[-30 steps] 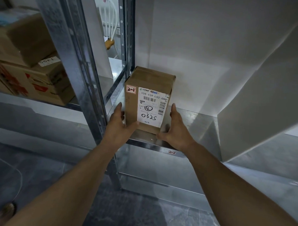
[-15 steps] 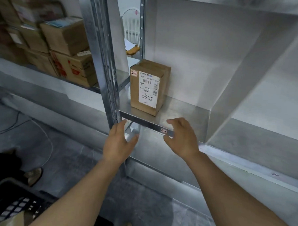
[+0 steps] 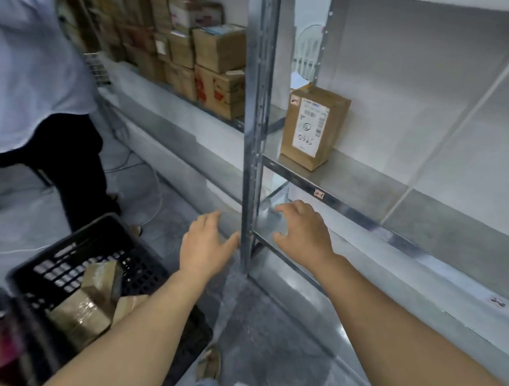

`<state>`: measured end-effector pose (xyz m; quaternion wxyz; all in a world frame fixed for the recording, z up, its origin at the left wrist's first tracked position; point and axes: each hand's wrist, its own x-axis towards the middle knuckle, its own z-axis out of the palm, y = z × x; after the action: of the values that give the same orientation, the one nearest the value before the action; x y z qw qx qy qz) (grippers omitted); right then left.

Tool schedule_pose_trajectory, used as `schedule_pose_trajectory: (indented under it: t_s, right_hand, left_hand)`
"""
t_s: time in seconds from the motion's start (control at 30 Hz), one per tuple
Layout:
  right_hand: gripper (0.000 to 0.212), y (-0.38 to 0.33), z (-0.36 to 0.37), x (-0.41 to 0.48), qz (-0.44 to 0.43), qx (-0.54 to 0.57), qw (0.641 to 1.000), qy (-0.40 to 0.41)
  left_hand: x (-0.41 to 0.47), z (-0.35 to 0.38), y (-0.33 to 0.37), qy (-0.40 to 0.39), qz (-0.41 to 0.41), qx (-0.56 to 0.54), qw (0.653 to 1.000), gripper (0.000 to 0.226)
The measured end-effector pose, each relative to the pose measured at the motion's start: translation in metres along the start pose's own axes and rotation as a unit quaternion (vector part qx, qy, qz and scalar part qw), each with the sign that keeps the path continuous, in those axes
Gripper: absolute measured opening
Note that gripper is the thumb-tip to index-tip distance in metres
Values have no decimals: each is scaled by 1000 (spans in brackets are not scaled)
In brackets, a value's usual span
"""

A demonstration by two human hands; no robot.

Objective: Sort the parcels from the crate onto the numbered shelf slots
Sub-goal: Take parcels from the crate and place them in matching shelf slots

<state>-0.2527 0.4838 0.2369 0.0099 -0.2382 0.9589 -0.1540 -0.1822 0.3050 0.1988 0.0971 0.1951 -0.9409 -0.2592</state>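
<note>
Leftward and below the empty, spread left hand (image 3: pixel 206 244) sits the black plastic crate (image 3: pixel 69 272), with taped cardboard parcels (image 3: pixel 82 310) waiting inside it. Just right of that hand rises the steel shelf upright (image 3: pixel 254 134), and beyond it the right hand (image 3: pixel 302 230) hangs loose-fingered, holding nothing. Above and right of both hands, the labelled cardboard parcel (image 3: pixel 313 126) stands upright on its shelf slot (image 3: pixel 364 186), so that placement looks finished; the next move calls for reaching down-left into the crate.

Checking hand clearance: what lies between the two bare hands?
In the head view, the galvanised steel shelf upright stands between the left hand and the right hand; neither hand holds anything.
</note>
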Motion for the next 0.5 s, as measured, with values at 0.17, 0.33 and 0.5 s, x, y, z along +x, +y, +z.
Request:
schedule_pose_trajectory:
  t_s: [0.17, 0.33, 0.5]
  right_hand:
    - [56, -43, 8, 2, -73, 2, 997, -13]
    - [56, -86, 22, 4, -121, -2, 992, -39]
    - [55, -143, 48, 6, -175, -5, 982, -64]
  left_hand:
    - [-26, -22, -33, 25, -44, 24, 998, 68]
    - [-45, -40, -66, 37, -86, 24, 995, 68]
    - [-74, -60, -118, 42, -147, 12, 988, 69]
